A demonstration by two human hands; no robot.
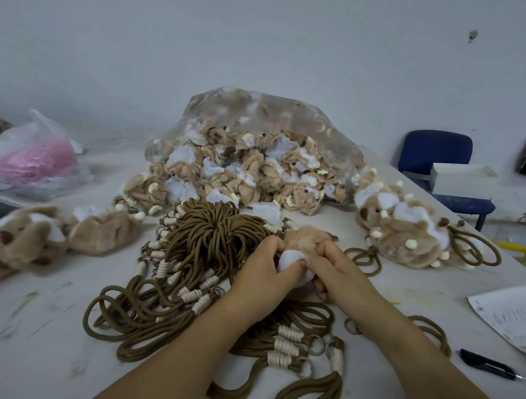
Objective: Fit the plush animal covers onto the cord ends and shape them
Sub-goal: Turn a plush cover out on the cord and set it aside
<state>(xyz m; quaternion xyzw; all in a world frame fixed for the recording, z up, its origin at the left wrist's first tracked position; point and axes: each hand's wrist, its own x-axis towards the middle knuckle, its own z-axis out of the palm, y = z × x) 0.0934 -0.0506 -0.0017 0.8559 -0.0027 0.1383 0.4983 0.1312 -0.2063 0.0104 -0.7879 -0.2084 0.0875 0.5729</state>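
A tan plush animal cover [303, 238] with a white lining sits between my two hands above the table. My left hand [263, 269] grips its left side with curled fingers. My right hand [332, 269] pinches the white part from the right. Under and left of my hands lies a big bundle of brown cords [200, 242] with cream wrapped ends and metal rings. How the cord end sits inside the cover is hidden by my fingers.
A clear bag [251, 157] spills several inside-out plush covers behind the cords. Fitted plush animals lie in a pile at right [403, 234] and at left [31, 236]. A pink-filled bag [33, 158] sits far left. Paper [508, 315] and a pen [488, 365] lie near the right edge; a blue chair [436, 157] stands beyond.
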